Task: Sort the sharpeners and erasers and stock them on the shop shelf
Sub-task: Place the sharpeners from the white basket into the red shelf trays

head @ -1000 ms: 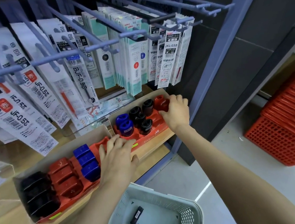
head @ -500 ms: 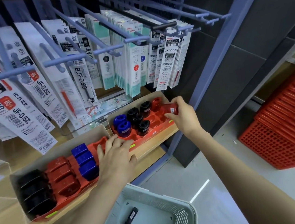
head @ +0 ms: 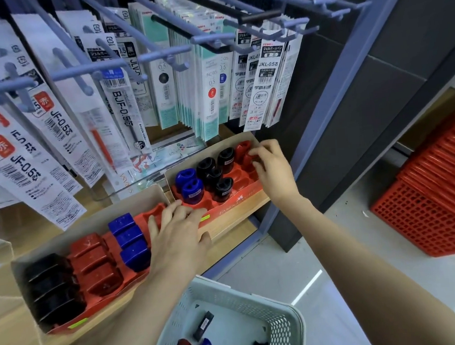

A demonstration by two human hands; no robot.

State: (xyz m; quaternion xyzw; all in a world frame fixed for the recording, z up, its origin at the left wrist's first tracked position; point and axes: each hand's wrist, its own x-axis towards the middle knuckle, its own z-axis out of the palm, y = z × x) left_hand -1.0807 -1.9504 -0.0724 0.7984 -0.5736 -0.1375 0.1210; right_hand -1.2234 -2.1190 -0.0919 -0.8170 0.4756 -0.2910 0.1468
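Observation:
On the wooden shelf stand two red display trays. The right tray (head: 239, 192) holds blue sharpeners (head: 189, 185), black ones (head: 216, 170) and a red one (head: 242, 147) at the back. My right hand (head: 271, 168) pinches a red sharpener (head: 248, 158) over the tray's back right slots. The left tray (head: 153, 214) carries rows of black (head: 52, 286), red (head: 94, 262) and blue sharpeners (head: 129, 238). My left hand (head: 178, 233) rests flat on this tray's right end, its fingers straight.
A pale plastic basket (head: 290, 321) below my arms holds several loose red, blue and black sharpeners. Pen refill packs (head: 211, 91) hang from hooks above the trays. A blue shelf upright (head: 335, 99) stands at right, and red crates (head: 430, 209) sit on the floor.
My right hand has carried the red sharpener from the right tray's outer edge back over its rear right slots. My left hand has stayed on the left tray.

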